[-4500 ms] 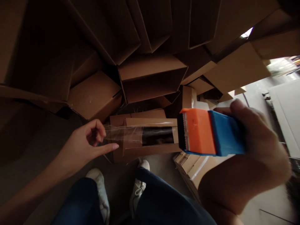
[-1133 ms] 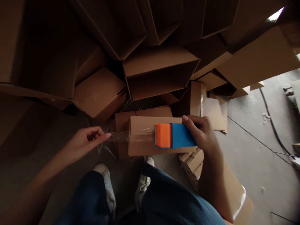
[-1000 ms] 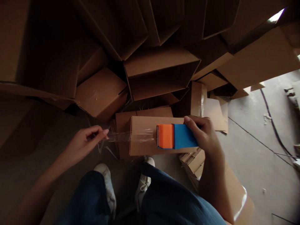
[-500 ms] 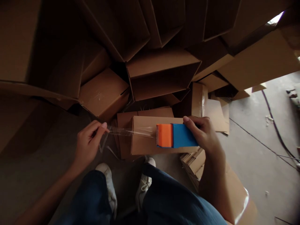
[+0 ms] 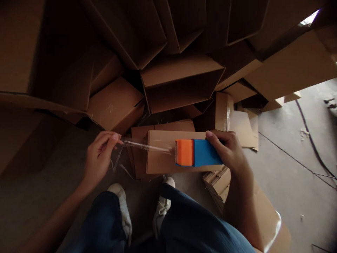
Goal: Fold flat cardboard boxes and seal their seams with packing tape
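Note:
My right hand [image 5: 231, 151] is closed around the far end of a blue and orange tape dispenser [image 5: 206, 152], whose toothed edge faces left. From that edge a strip of clear packing tape [image 5: 143, 144] runs left, stretched and partly bunched. My left hand [image 5: 101, 151] pinches the strip's end between thumb and fingers. Directly beneath the dispenser lies a closed cardboard box [image 5: 160, 163], its plain top facing up. Whether the dispenser touches the box I cannot tell. The tape roll is hidden from view.
Open cardboard boxes [image 5: 181, 75] are piled along the far side. Flattened cardboard [image 5: 217, 182] lies by my right leg, near a taped box [image 5: 265, 214]. Loose tape scraps [image 5: 126, 171] are on the floor near my shoes [image 5: 162, 207]. A black cable [image 5: 309, 137] crosses the floor at right.
My left hand has shifted up slightly and its fingers have turned a little. The tape strip now looks narrower and more twisted. My right hand and the dispenser hold nearly the same place.

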Demonstrator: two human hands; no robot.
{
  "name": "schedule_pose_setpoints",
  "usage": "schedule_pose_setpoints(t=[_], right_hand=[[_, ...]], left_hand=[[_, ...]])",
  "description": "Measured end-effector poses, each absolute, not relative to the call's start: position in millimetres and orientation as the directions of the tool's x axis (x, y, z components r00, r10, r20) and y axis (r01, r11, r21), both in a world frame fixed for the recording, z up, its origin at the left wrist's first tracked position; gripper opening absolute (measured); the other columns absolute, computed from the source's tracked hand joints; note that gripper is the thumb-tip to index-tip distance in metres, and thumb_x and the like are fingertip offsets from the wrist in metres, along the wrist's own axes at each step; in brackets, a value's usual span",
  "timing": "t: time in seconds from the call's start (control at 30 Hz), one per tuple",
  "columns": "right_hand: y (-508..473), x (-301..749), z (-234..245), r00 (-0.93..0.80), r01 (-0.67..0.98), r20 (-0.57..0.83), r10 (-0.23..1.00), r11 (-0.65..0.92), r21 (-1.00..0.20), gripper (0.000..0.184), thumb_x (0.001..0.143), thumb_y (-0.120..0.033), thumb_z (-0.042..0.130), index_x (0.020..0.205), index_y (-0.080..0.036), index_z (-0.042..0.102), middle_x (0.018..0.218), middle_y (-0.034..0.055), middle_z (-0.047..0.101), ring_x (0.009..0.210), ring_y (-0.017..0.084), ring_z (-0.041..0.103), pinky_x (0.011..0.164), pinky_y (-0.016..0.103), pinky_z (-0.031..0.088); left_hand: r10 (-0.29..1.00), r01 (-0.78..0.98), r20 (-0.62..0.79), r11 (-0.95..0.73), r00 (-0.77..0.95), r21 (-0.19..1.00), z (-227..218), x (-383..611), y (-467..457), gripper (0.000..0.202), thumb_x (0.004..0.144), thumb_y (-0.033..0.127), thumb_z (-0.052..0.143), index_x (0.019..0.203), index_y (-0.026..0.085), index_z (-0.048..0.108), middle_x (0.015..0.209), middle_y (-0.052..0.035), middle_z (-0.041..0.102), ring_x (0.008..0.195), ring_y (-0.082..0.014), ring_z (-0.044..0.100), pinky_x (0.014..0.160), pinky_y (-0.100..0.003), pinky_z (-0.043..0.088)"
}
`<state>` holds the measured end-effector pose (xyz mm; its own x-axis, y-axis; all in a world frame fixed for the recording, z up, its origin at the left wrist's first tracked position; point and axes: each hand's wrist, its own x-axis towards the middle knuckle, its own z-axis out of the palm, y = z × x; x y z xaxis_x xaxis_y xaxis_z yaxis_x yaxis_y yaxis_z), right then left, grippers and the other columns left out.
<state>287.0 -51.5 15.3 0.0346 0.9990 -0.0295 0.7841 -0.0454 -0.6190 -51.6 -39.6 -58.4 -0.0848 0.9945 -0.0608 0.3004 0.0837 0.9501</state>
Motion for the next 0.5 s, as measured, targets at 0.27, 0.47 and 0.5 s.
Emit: schedule_pose_setpoints(t=[0.27, 0.47, 0.5], right_hand=[[-50.3, 285.7, 17.5, 0.038, 0.780, -0.025, 0.999, -0.045, -0.625, 0.054, 0.093, -0.052, 0.049, 0.054, -0.020, 0.028, 0.056, -0.0022, 0.022, 0.052, 0.009, 0.024, 0.050, 0.030, 0.020], [-50.8, 285.4, 16.8, 0.017, 0.786, -0.024, 1.000, -0.029, -0.617, 0.053, 0.092, -0.050, 0.052, 0.055, -0.020, 0.030, 0.056, -0.0024, 0.023, 0.053, 0.009, 0.026, 0.050, 0.029, 0.021], [-50.8, 285.3, 16.8, 0.009, 0.791, -0.028, 1.000, -0.024, -0.611, 0.053, 0.092, -0.050, 0.052, 0.055, -0.020, 0.030, 0.057, -0.0024, 0.023, 0.053, 0.009, 0.025, 0.050, 0.029, 0.021]], left_hand=[[0.945, 0.217, -0.326, 0.318, -0.003, 0.923, -54.8, -61.2, -40.0, 0.037, 0.088, 0.052, 0.064, 0.071, 0.021, 0.074, 0.071, -0.0014, 0.071, 0.064, -0.0136, 0.060, 0.054, -0.025, 0.040], [0.894, 0.374, -0.419, 0.338, 0.159, 0.863, -60.8, -73.7, -31.6, 0.047, 0.082, 0.064, 0.063, 0.067, 0.021, 0.074, 0.063, -0.0007, 0.067, 0.055, -0.0116, 0.055, 0.055, -0.023, 0.041], [0.894, 0.399, -0.411, 0.316, 0.177, 0.860, -61.7, -75.2, -30.6, 0.047, 0.083, 0.063, 0.061, 0.066, 0.021, 0.074, 0.061, -0.0002, 0.066, 0.054, -0.0115, 0.055, 0.056, -0.023, 0.042]])
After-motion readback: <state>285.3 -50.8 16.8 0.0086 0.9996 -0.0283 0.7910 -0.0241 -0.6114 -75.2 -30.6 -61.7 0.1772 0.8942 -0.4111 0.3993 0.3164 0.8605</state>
